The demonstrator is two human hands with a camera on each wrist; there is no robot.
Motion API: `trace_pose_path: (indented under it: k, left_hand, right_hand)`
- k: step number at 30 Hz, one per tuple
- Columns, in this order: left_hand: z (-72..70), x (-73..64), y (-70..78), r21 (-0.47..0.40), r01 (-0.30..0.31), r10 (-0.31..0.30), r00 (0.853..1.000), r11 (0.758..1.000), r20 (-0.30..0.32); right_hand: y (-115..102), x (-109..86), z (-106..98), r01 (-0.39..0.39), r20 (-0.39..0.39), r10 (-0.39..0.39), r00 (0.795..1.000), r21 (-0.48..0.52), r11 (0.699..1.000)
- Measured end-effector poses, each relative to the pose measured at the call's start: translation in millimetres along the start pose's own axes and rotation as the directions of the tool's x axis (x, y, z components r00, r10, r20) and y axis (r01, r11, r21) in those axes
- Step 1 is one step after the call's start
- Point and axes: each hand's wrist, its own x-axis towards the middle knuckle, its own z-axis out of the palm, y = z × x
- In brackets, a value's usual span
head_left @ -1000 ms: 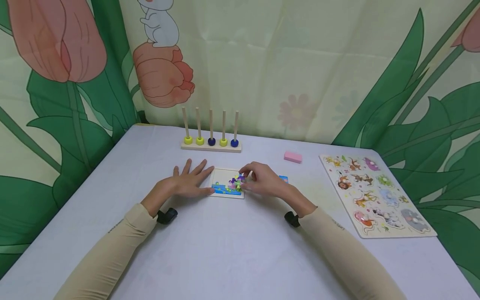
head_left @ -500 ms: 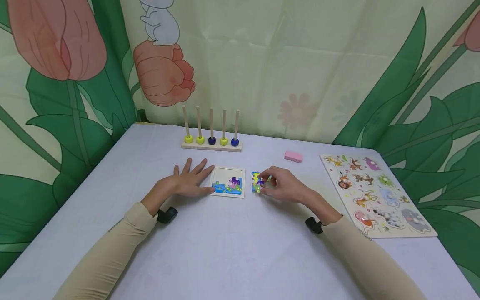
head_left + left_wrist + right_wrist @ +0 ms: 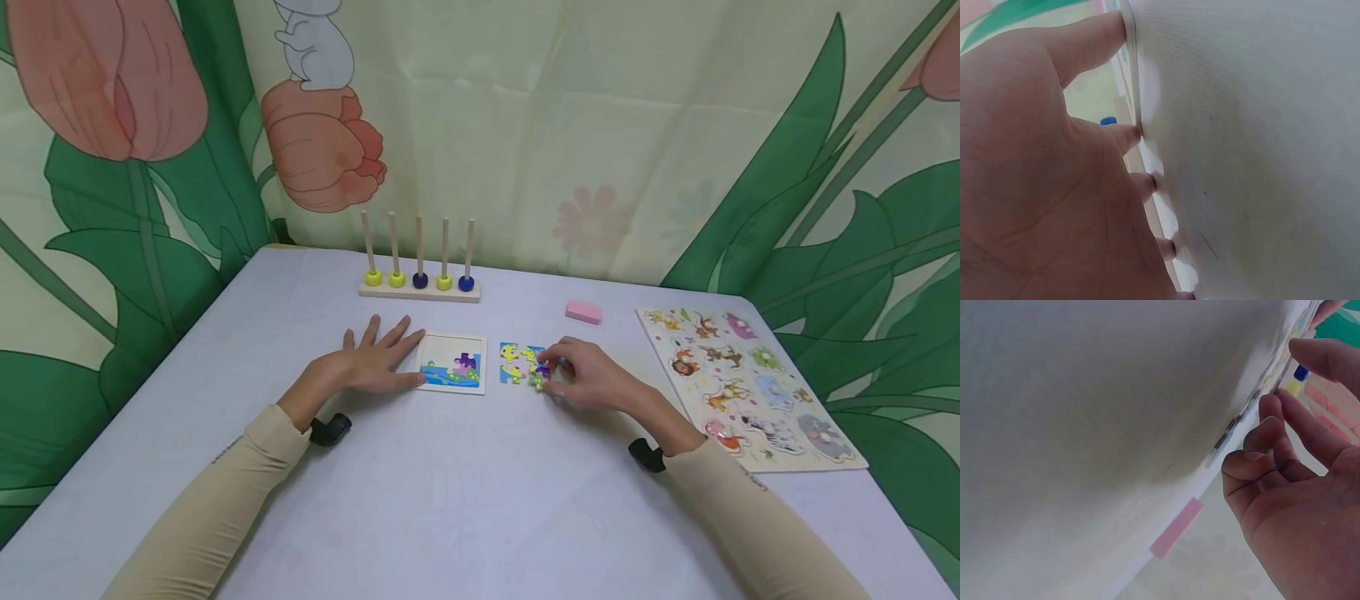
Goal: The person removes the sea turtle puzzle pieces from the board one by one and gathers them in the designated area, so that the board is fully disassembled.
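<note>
In the head view my left hand (image 3: pixel 378 362) lies with fingers spread, thumb and forefinger touching the left edge of a small white puzzle tray (image 3: pixel 483 367). A blue strip of joined jigsaw pieces (image 3: pixel 442 375) fills the tray's bottom, with a purple and pink part above it at the right. To the tray's right, my right hand (image 3: pixel 592 375) pinches a green and purple jigsaw piece (image 3: pixel 537 381) between thumb and fingers. Several loose yellow and blue jigsaw pieces (image 3: pixel 510 354) lie beside that hand, partly covered by it. In the right wrist view the thumb and forefinger pinch a thin edge.
A wooden peg stand (image 3: pixel 420 292) with yellow and dark blue beads stands at the back. A pink block (image 3: pixel 583 312) lies behind the right hand. A large animal puzzle board (image 3: pixel 750 392) lies at the right. A printed curtain (image 3: pixel 480 125) hangs behind the table.
My right hand has moved from over the tray to the right, carrying the green and purple jigsaw piece. More loose pieces now show. My left hand has stayed on the tray's edge.
</note>
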Motion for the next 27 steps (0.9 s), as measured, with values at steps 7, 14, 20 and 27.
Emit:
trace_pose_path:
  k: [7,14,20,27]
  left_hand:
    - [-3.5,-2.5,-0.4,-0.015,-0.018,0.019,1.0,1.0,0.002]
    - [1.5,1.8,-4.2,-0.001,-0.014,0.014,1.0,1.0,0.0]
    - [2.9,3.7,-5.5,0.007,-0.007,0.007,1.0,1.0,-0.005]
    - [4.9,7.0,-6.9,0.018,0.003,-0.003,1.0,1.0,-0.001]
  right_hand:
    - [0.6,2.2,-1.1,-0.008,0.017,0.008,1.0,-0.022,1.0]
    - [1.9,2.3,0.1,-0.014,0.036,0.015,0.999,-0.027,1.0]
    - [1.7,3.7,0.5,-0.003,0.041,0.005,0.999,-0.035,0.999]
    - [3.1,4.7,0.7,0.0,0.049,0.003,0.999,-0.047,0.999]
